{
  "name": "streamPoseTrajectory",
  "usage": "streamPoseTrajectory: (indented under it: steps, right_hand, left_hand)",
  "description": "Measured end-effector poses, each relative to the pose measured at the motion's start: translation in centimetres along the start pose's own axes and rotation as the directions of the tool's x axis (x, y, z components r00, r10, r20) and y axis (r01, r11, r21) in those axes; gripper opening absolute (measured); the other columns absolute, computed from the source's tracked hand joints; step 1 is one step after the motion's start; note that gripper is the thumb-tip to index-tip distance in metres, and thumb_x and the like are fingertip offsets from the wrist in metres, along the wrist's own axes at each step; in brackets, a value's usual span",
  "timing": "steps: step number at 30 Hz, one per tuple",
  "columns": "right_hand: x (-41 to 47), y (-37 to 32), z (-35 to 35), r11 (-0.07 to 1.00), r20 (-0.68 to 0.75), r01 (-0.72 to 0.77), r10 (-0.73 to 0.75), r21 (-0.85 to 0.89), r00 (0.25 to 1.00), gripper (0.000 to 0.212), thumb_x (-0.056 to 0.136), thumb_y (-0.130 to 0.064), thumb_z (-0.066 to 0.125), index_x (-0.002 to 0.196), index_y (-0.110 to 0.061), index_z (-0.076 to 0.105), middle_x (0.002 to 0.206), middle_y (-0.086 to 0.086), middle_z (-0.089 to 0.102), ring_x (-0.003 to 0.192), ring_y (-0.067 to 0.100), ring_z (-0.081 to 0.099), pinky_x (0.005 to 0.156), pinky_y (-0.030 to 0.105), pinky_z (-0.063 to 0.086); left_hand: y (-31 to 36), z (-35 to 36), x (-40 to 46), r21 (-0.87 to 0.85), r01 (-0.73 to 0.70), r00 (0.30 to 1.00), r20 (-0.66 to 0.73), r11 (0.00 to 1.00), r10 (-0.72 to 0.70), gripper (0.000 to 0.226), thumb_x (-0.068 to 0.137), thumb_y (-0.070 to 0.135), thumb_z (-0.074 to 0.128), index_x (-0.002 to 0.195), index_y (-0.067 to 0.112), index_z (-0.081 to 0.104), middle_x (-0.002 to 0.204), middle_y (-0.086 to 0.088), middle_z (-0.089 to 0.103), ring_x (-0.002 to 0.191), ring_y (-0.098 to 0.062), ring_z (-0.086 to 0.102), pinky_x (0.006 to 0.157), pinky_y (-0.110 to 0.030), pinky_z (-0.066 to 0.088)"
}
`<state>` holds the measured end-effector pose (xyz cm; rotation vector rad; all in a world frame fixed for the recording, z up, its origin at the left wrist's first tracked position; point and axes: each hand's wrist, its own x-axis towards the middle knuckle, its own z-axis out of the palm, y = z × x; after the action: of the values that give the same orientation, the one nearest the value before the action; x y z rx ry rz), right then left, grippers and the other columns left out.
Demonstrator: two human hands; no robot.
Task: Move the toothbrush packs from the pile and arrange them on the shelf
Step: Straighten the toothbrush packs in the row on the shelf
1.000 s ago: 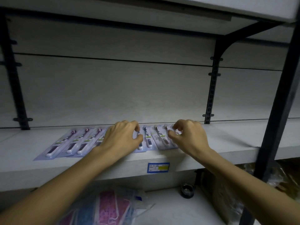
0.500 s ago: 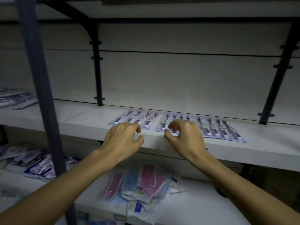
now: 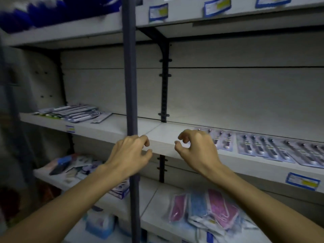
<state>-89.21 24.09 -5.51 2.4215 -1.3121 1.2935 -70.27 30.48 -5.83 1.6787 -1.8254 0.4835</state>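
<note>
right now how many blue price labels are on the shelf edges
6. Three on the top shelf edge, one under the pack pile at left, one at right, one partly cut off at the bottom; others may be hidden.

The shelf [image 3: 163,135] just under both hands is seen as matt pale board, smooth, with dark painted-metal uprights [image 3: 130,85] behind the left hand. Right of the right hand, the toothbrush packs [image 3: 259,146] are done in glossy clear plastic over card; lower down, crinkly shiny plastic bags [image 3: 206,211] are seen.
</note>
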Motion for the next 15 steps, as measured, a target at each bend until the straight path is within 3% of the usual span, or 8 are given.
streamPoseTrajectory:
  steps: [3,9,15]
  right_hand:
    - [1.4,-4.2,3.0,1.0,0.0,0.012,-0.012,0.027,1.0,0.026,0.085,-0.036,0.057,0.102,-0.02,0.067,0.093,0.001,0.069,0.094,0.025,0.057,0.074,0.032,0.042]
    - [3.2,-11.3,9.7,0.994,0.011,0.061,-0.062,0.086,0.998,0.022,0.086,-0.036,0.056,0.097,-0.02,0.067,0.087,-0.001,0.068,0.088,0.023,0.058,0.072,0.033,0.048]
    - [5.7,-16.5,15.4,0.99,0.036,0.088,-0.093,0.108,0.995,0.026,0.088,-0.038,0.056,0.103,-0.02,0.067,0.086,-0.003,0.069,0.09,0.02,0.059,0.075,0.034,0.051]
  left_hand:
    - [-5.3,-2.1,-0.5,0.031,0.037,0.999,-0.022,0.999,-0.036,0.022,0.087,0.039,0.057,0.101,0.021,0.06,0.095,0.002,0.063,0.091,-0.019,0.059,0.068,-0.027,0.041]
    - [-14.6,-3.9,-2.2,0.082,0.093,0.995,0.018,0.992,-0.094,0.026,0.088,0.042,0.054,0.105,0.022,0.059,0.101,0.001,0.063,0.094,-0.02,0.058,0.074,-0.031,0.047]
    - [-22.7,-5.0,-3.1,0.097,0.161,0.986,0.02,0.982,-0.163,0.021,0.087,0.041,0.056,0.1,0.024,0.058,0.096,0.004,0.062,0.091,-0.018,0.059,0.074,-0.031,0.048]
